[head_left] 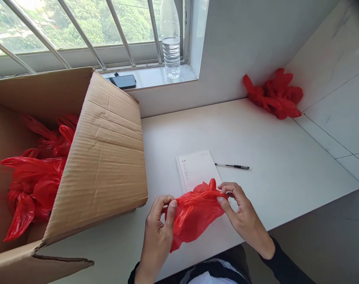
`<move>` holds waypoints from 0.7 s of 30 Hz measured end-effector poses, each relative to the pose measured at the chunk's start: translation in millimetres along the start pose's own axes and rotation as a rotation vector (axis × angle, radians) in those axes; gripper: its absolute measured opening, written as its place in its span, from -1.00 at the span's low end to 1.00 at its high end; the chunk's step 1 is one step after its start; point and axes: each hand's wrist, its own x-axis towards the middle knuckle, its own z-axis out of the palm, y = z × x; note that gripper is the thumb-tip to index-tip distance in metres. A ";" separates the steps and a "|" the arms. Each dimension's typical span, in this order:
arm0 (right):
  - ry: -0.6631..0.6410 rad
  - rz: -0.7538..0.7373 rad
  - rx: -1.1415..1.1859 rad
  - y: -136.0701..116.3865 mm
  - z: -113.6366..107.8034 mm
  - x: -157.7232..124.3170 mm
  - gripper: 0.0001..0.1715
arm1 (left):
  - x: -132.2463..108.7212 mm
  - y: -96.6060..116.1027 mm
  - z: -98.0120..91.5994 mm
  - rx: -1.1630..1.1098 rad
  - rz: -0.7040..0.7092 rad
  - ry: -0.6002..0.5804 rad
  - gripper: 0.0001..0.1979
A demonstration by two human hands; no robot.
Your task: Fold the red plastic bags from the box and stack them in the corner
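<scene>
A thin red plastic bag (194,221) is stretched between my two hands, above the front edge of the white table. My left hand (160,227) pinches its left side between thumb and fingers. At the opposite upper corner, my right hand (237,209) grips the bag's edge, also in a pinch. The film looks crumpled along the top and hangs loose below. Whether anything lies inside it I cannot tell. Just behind the bag is a sheet-like white notepad (199,165) with small writing, partly covered by the red film.
An open cardboard box (108,154) with several red bags (40,185) stands at left. A black pen (232,166) lies beside the notepad. More red plastic (275,94) sits in the far right corner. A water bottle (171,51) and phone (123,81) rest on the windowsill.
</scene>
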 end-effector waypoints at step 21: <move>-0.101 0.151 0.322 -21.8 -9.0 0.2 -0.71 | -11.2 23.6 -2.7 0.088 0.236 0.071 -0.85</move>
